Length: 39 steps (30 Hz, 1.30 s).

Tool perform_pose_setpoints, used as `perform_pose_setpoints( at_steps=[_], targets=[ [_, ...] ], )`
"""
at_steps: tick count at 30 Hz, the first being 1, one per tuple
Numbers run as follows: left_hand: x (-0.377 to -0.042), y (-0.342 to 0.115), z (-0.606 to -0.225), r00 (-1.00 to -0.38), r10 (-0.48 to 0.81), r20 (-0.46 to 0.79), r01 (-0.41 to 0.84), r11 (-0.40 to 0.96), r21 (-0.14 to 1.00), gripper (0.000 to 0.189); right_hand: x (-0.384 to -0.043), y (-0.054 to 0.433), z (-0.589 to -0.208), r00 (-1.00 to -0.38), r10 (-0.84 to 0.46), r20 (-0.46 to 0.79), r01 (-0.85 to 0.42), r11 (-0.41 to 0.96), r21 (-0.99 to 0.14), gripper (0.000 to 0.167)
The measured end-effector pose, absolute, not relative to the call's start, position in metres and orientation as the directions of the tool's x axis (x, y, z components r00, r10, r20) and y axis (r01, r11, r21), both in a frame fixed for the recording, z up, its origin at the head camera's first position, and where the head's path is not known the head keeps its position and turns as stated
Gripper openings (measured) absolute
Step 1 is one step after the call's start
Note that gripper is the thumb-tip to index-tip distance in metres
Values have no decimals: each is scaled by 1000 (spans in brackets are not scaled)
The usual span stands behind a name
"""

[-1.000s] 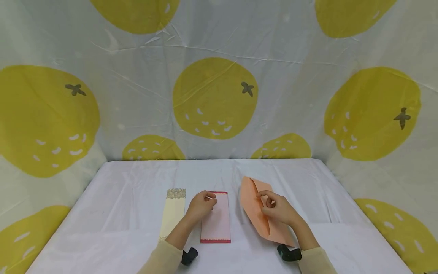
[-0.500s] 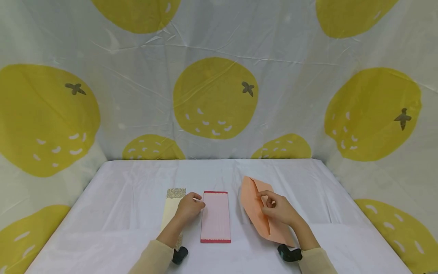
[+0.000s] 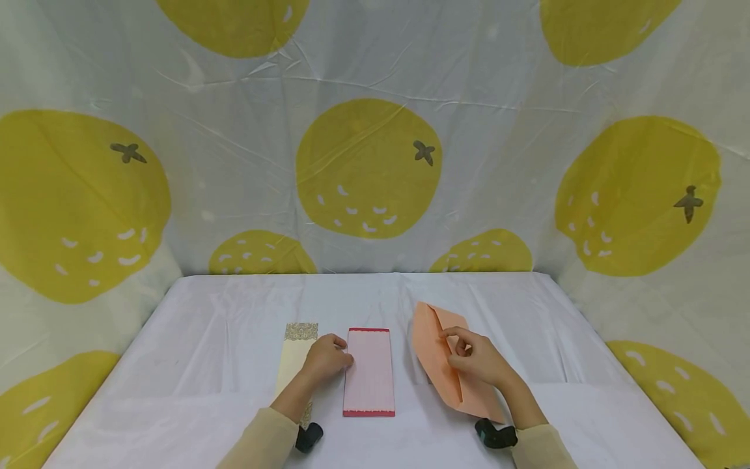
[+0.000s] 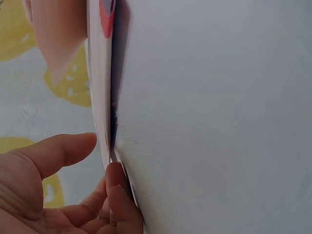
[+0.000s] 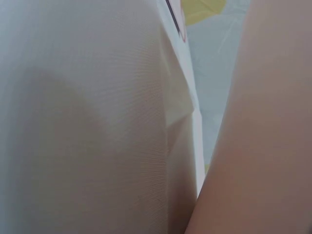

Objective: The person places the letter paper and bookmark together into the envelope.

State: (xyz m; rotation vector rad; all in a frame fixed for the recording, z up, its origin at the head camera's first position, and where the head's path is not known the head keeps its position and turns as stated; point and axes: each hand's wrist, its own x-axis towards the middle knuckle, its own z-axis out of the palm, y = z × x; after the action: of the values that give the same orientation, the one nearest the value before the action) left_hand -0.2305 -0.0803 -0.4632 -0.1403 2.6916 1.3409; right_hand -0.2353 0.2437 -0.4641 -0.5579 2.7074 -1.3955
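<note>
On the white tablecloth lies a pink envelope [image 3: 369,374] with red bands at its top and bottom ends. My left hand [image 3: 325,359] is at its left edge; in the left wrist view the thumb [image 4: 73,147] stands over the face, apart from the curled fingers [image 4: 122,197] low at the edge. My right hand [image 3: 477,357] pinches the flap area of an orange envelope [image 3: 432,355], tilted and partly lifted at the right. The right wrist view does not show the fingers. A cream envelope [image 3: 293,365] with an ornate gold band is partly hidden by my left hand and forearm.
The table [image 3: 234,306] is covered by a creased white cloth [image 3: 515,293]. Behind and at both sides hangs a white curtain [image 3: 246,163] with large yellow fruit prints. Each wrist wears a small black device, such as the right one [image 3: 495,433].
My left hand has moved left off the pink envelope's top to its left edge, then slightly lower, with the thumb over the edge. My right hand and the orange envelope have stayed in place.
</note>
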Motion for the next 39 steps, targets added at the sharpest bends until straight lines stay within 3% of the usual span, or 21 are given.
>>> perform_pose_setpoints(
  at_steps=[28, 39],
  targets=[
    [-229, -70, -467, -992, -47, -119, -116, 720, 684, 18, -235, 245, -464, -939, -324, 119, -286, 537, -794, 40],
    [-228, -71, -468, -995, -24, -95, -87, 668, 739, 8, -233, 245, -462, -936, -329, 127, -291, 519, -803, 40]
  ],
)
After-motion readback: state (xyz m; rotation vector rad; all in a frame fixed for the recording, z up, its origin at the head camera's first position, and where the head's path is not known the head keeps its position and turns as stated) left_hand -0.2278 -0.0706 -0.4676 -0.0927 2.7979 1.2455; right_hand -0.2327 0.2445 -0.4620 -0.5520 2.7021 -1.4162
